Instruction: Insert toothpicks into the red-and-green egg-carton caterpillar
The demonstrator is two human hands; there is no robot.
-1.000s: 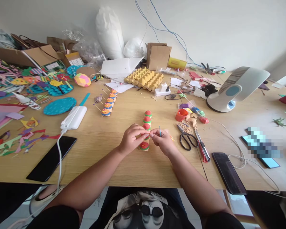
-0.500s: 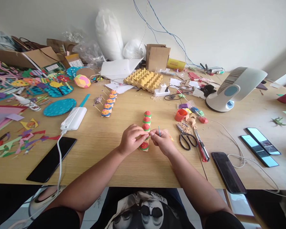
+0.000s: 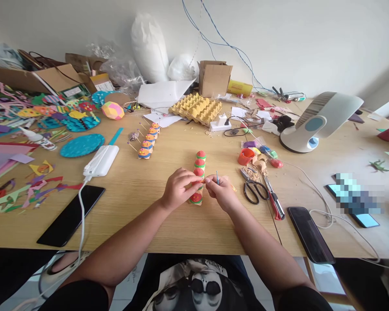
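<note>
Over the table, my left hand (image 3: 180, 186) and my right hand (image 3: 222, 190) face each other with fingertips pinched. A tiny orange bit shows between them, too small to name. From my right hand a thin blue stick (image 3: 217, 177) pokes up beside the thumb. Just beneath and behind my fingers lies a caterpillar figure (image 3: 199, 163) of red domes with green rims on a pale egg-carton strip. Its front dome has a small face, and my hands hide part of its middle. Farther left stands a second caterpillar figure (image 3: 148, 143) in orange and blue, with thin sticks leaning out of it.
To the right lie black-handled scissors (image 3: 256, 190), a red utility knife (image 3: 276, 201), a red cup (image 3: 246, 157) and colored clay packets (image 3: 264, 149). A white power bank (image 3: 101, 161) and dark tablet (image 3: 71, 216) are left. A yellow egg tray (image 3: 195, 108) sits behind.
The right fingertips have shifted slightly right, away from the left ones, and the orange bit between them shows more. The caterpillar figures stay where they were.
</note>
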